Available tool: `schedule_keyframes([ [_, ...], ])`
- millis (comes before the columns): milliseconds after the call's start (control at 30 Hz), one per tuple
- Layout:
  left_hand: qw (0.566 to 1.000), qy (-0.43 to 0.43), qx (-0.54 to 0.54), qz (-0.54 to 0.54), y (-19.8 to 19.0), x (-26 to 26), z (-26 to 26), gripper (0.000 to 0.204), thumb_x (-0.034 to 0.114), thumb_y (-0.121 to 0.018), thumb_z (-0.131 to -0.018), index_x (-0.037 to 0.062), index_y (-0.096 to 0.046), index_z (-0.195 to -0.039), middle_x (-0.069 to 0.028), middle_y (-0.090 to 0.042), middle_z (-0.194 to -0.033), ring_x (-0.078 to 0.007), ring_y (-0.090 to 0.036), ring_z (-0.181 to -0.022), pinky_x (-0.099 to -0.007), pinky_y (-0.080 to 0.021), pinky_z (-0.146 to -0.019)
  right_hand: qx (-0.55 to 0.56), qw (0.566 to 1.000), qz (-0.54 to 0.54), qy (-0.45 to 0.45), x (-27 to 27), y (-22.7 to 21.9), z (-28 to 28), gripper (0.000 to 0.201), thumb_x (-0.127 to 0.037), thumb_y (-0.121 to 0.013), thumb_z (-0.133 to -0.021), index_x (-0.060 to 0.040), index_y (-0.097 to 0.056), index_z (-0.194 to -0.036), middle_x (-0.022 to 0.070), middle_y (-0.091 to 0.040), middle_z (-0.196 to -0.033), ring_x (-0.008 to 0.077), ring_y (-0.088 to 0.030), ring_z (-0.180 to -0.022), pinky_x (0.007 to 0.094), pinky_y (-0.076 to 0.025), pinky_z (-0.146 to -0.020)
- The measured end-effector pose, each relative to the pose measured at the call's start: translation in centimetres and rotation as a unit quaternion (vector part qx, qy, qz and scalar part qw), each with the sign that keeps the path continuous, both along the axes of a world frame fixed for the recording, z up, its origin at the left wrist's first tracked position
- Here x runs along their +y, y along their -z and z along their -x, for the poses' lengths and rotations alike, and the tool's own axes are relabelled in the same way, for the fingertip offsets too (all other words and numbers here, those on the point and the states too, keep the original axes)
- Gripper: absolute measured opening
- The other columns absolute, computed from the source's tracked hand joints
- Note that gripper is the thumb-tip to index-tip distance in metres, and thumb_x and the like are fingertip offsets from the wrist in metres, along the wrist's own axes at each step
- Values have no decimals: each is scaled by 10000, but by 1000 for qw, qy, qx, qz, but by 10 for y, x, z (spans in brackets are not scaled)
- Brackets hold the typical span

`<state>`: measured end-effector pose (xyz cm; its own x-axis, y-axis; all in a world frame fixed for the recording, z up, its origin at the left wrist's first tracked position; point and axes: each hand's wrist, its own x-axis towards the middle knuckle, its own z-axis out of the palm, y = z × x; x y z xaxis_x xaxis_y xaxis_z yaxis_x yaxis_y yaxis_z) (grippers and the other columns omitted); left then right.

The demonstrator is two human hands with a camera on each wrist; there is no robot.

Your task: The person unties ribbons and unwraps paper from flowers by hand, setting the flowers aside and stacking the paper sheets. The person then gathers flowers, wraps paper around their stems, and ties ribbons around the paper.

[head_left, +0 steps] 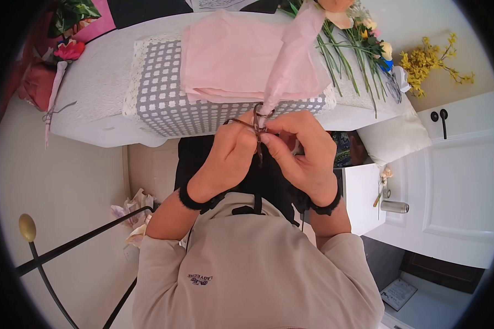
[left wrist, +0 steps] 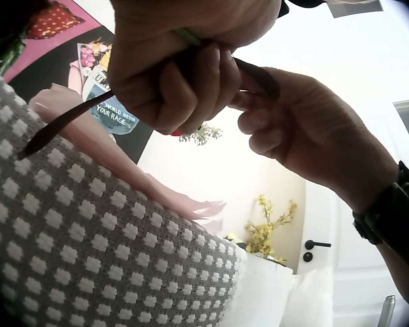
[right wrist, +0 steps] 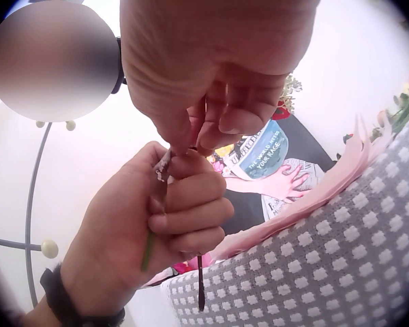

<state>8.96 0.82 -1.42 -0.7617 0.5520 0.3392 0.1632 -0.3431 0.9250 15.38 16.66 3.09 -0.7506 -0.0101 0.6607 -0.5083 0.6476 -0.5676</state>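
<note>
A cone of pink wrapping paper (head_left: pixel 284 71) with a peach flower (head_left: pixel 337 5) at its top stands over the table edge. The left hand (head_left: pixel 231 151) grips its narrow lower end, where a dark brown ribbon (head_left: pixel 258 131) is wound and crossed. In the right wrist view a green stem (right wrist: pixel 148 252) shows below the left hand (right wrist: pixel 184 204), whose fingers are curled. Thumb and forefinger of the right hand (head_left: pixel 307 151) pinch the ribbon at the same spot. One ribbon end (left wrist: pixel 61 122) hangs free in the left wrist view.
Pink paper sheets (head_left: pixel 225 60) lie on a grey and white checked cloth (head_left: pixel 159 88). Cut green stems and flowers (head_left: pixel 362 60) lie on the table's right side, yellow blossoms (head_left: pixel 428 63) beyond. A wrapped red flower (head_left: pixel 68 50) is at the left. A white cushion (head_left: pixel 395 137) lies right.
</note>
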Motion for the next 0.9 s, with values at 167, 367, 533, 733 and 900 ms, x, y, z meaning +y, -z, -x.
schedule_keyframes([
  [167,1000,1,14,24,6,-1,0,296,194,-414,-1056,-26,-590,-962,-26,-521,-738,-129,-465,-660,-310,-409,-612,4,1000,-24,9,7,9,-1,171,27,-782,-879,-22,-682,-1009,68,-676,-899,157,-620,-638,278,-488,-545],
  [367,997,-22,-58,42,2,-7,3,302,237,-383,-1062,32,-498,-873,16,-419,-734,-103,-354,-650,-287,-296,-598,-35,973,149,175,44,14,-9,76,27,-687,-950,-8,-642,-1000,37,-676,-866,77,-628,-700,227,-508,-632],
  [533,997,-37,-64,25,-8,-8,3,297,264,-362,-1055,99,-385,-809,29,-338,-690,-80,-284,-640,-287,-219,-586,-14,943,201,265,142,-9,-5,89,-82,-652,-1010,6,-645,-996,40,-699,-841,88,-664,-694,242,-535,-599],
  [733,996,-44,-63,50,-6,-10,-6,325,286,-376,-1055,84,-397,-800,22,-344,-680,-79,-279,-615,-282,-211,-566,-5,893,5,450,297,-78,-5,216,-197,-727,-947,15,-690,-931,126,-743,-807,139,-709,-660,297,-564,-593],
  [900,993,-61,-75,73,1,-13,-14,387,345,-380,-1080,92,-398,-787,18,-349,-666,-78,-284,-593,-277,-193,-550,34,845,-102,524,414,-129,8,273,-244,-705,-934,26,-703,-974,173,-763,-849,272,-757,-819,405,-595,-753],
])
